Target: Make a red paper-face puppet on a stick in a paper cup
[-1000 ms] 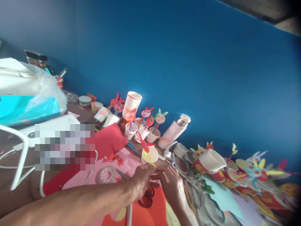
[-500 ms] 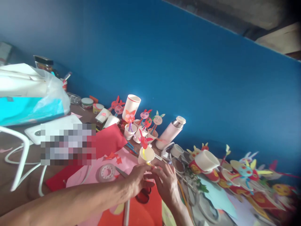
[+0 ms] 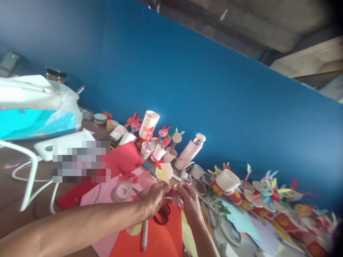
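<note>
Paper cup (image 3: 164, 172) is seen just beyond left grip (image 3: 158, 197) and right grip (image 3: 189, 201), both pinched closed on a pale strip (image 3: 174, 188); cup could be tipped by a hard tug.

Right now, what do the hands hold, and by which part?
The left hand and right hand seem to pinch the end of a yellow strip from a paper cup; too small to be sure.

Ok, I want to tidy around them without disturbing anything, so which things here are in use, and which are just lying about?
In use: left hand, right hand, white paper cup, red-and-yellow strip.
Lying about: red-handled scissors, tape roll, pink flask.
</note>
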Tool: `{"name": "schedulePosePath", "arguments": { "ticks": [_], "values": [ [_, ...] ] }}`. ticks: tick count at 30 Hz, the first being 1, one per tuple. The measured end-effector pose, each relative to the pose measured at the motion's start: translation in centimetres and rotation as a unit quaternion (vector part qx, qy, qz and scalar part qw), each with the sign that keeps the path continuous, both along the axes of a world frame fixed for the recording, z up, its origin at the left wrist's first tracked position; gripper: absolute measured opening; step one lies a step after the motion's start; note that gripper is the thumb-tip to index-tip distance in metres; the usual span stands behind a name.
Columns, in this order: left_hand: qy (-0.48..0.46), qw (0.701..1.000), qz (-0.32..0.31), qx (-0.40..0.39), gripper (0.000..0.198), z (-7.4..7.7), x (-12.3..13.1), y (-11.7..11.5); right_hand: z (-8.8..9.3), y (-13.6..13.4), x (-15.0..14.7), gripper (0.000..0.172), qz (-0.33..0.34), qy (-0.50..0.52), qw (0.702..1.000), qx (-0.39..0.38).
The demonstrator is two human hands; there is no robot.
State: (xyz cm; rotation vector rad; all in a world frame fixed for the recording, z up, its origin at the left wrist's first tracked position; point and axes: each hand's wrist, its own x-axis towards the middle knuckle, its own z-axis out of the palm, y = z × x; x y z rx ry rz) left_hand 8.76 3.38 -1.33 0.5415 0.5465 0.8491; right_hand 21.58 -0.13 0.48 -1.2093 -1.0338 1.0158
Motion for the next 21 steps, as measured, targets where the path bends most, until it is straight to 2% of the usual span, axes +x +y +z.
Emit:
{"name": "schedulePosePath", "arguments": {
  "ticks": [6,14,18,21],
  "values": [
    [0.001,0.998,-0.004,0.062,0.014,-0.8,0.3,-0.2,-1.4,0.2,-0.2,0.024,0.002,0.087,0.996,-0.023],
    [0.023,0.995,0.001,0.099,0.017,-1.2,0.5,-0.5,-3.0,0.3,-0.1,0.024,0.014,0.139,0.990,-0.022],
    [0.030,0.994,0.001,0.103,0.020,-1.3,0.7,-0.6,-3.3,0.2,0.0,0.026,0.023,0.151,0.988,-0.025],
    [0.036,0.993,-0.003,0.114,0.021,-1.1,0.7,-0.7,-2.8,0.1,-0.3,0.026,0.036,0.160,0.986,-0.030]
  ]
}}
